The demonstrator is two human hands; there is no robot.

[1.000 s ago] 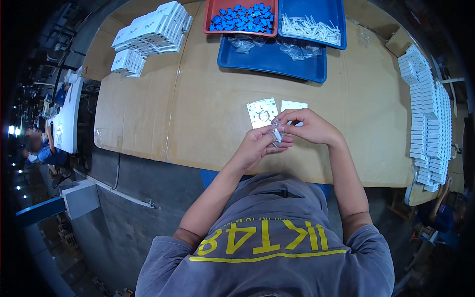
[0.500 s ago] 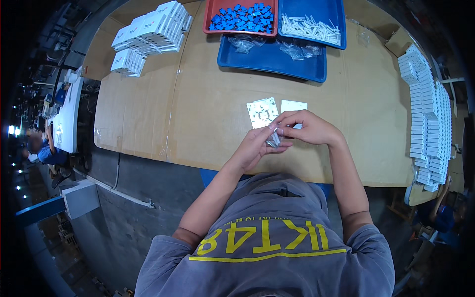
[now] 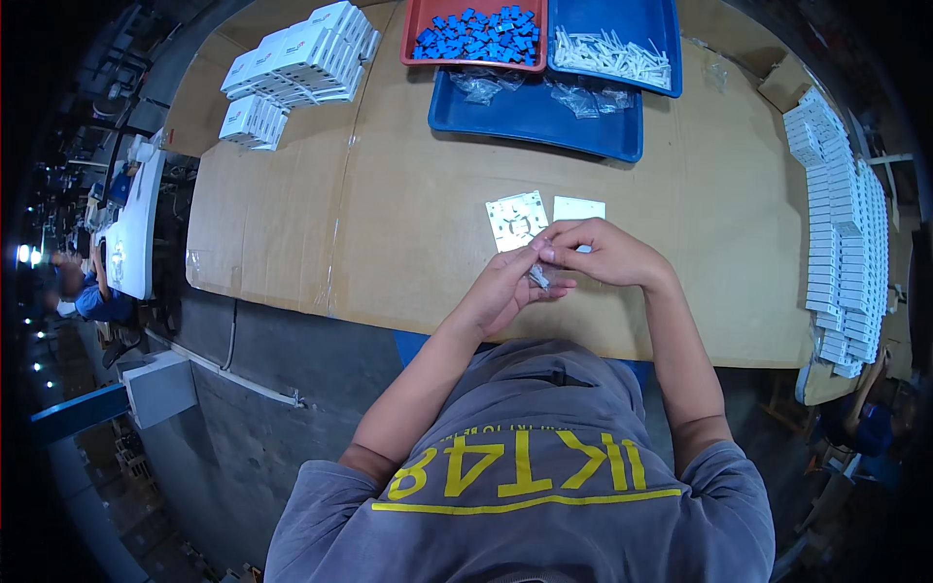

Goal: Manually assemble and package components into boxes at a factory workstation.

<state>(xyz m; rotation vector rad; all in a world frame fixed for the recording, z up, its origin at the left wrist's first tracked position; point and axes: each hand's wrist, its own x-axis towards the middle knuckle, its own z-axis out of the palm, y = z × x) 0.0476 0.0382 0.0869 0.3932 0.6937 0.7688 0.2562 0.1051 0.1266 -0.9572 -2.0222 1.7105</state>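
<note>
Between my two hands is a small clear plastic bag with small pale pieces in it, too small to name. My left hand pinches the bag near its top, its other fingers stretched out beneath. The fingertips of my right hand are closed on the same upper edge, meeting the left thumb. Just beyond my hands, a white square plate with cut-outs lies on the table, and beside it a plain white plate, partly hidden by my right hand.
At the back stand a red tray of blue pieces, a blue tray of white sticks and a lower blue tray with clear bags. White boxes are stacked back left; more white box stacks line the right edge of the cardboard-covered table.
My fingers have shifted slightly on the bag, and the pieces inside sit a little differently. The trays, plates and boxes stay where they were.
</note>
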